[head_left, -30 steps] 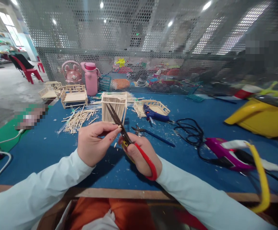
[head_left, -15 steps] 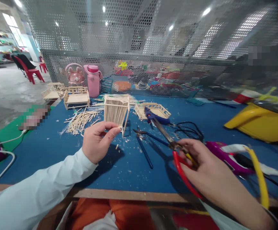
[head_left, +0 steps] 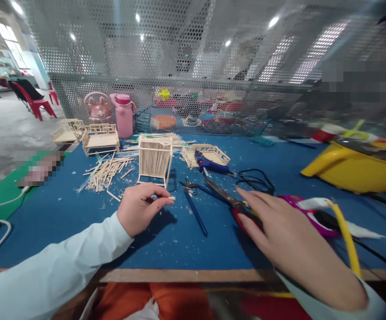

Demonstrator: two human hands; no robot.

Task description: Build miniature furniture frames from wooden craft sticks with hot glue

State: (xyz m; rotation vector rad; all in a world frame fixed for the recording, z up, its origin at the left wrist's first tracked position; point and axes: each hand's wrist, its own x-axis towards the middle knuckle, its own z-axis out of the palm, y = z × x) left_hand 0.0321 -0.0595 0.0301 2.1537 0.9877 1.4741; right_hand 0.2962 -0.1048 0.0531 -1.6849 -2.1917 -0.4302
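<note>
Left hand (head_left: 144, 206) has thumb and fingertips pinched on a tiny bit of pale wooden stick (head_left: 173, 198), held over the blue table (head_left: 166, 255), in front of a small standing frame of pale wooden sticks (head_left: 154, 160). Right hand (head_left: 276, 229) has its fingers apart, over the red handles of the dark metal scissors (head_left: 221, 191); can't tell how firmly it touches them, if at all. The blades point at the blue-handled pliers (head_left: 196, 213), with a dark blue glue gun (head_left: 212, 165) behind.

Step-wise, I'd call this putting the scissors down while hanging onto the stick. Next move probably calls for getting the right hand clear without nudging the pliers, and keeping that left pinch gentle, since barely any stick pokes out.
</note>
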